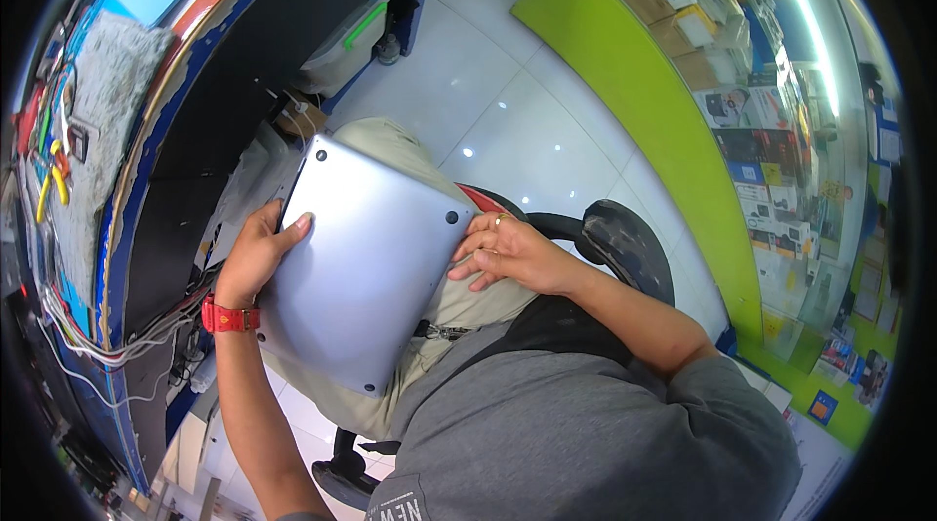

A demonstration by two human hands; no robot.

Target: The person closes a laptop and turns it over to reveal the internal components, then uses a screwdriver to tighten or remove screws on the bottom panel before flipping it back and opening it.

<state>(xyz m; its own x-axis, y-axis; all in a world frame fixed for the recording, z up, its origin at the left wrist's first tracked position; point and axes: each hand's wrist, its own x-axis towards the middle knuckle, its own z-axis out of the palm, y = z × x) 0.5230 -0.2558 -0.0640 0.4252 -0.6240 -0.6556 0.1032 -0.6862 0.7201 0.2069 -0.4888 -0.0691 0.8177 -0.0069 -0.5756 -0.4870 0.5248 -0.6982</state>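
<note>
Laptop [356, 258]: Position and Hand Placement

I am seated above a pale tiled floor [468, 82]. The silver laptop lies on my lap, across my beige trousers [483, 304], tilted, underside up, with dark round feet at its corners.

My left hand [258, 253] is clamped on the laptop's left edge: thumb on the underside, fingers mostly hidden behind the edge. My right hand [503, 253] is partly open at the right edge, near a corner foot, fingers spread and loosely curled; I cannot tell whether the fingertips touch the casing. The hands are apart, the laptop between them.

To the left, a workbench [195, 131] carries a grey mat [122, 72] and yellow-handled pliers [52, 181]; bundled cables [127, 350] hang at its edge. A black armrest [630, 248] stands beside my right forearm. A green counter [625, 53] and boxed goods [747, 111] stand beyond.
</note>
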